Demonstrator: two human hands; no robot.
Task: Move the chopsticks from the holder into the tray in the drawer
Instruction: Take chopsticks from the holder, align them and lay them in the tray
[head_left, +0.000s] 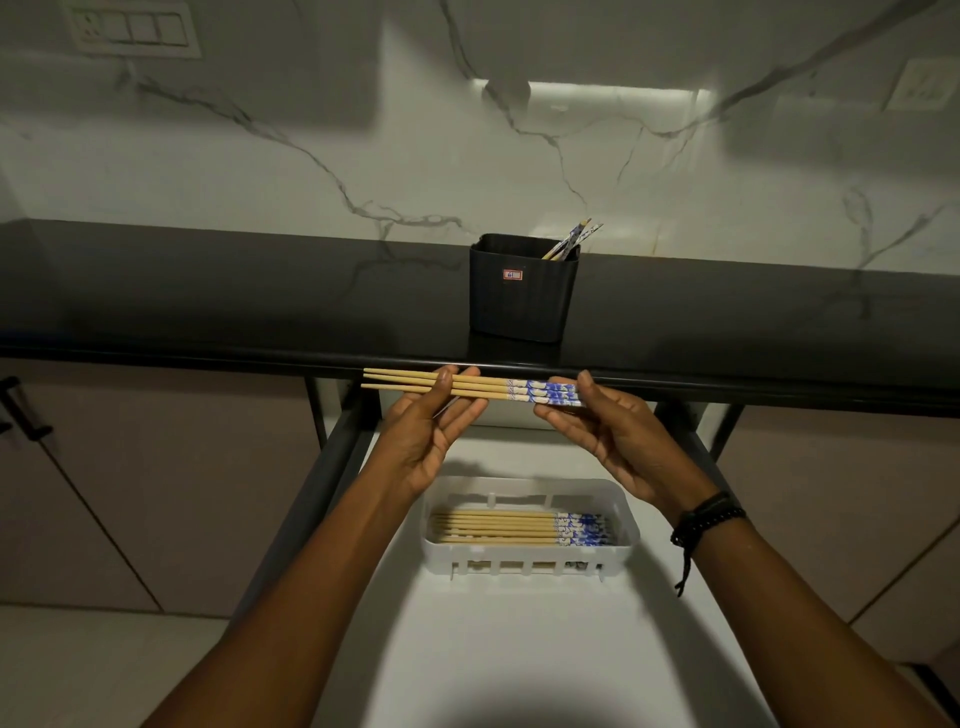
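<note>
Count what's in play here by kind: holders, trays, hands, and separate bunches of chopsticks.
Holder: 1
Tray: 1
Hands: 2 (left hand, right hand)
Chopstick bunches: 3 (held chopsticks, chopsticks in tray, chopsticks in holder)
Total: 7

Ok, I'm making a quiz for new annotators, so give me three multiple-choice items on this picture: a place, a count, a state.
1. Where does the black holder stand? A on the floor; B on the dark counter; C on a shelf.
2. How many chopsticks do the left hand and right hand hold? A one; B three; C six.
3. The white tray is: A empty; B holding a row of chopsticks; C upside down.
Answers: 1 B, its base rests on the counter. 2 B, three lie side by side between the hands. 3 B, the row lies flat inside it.
</note>
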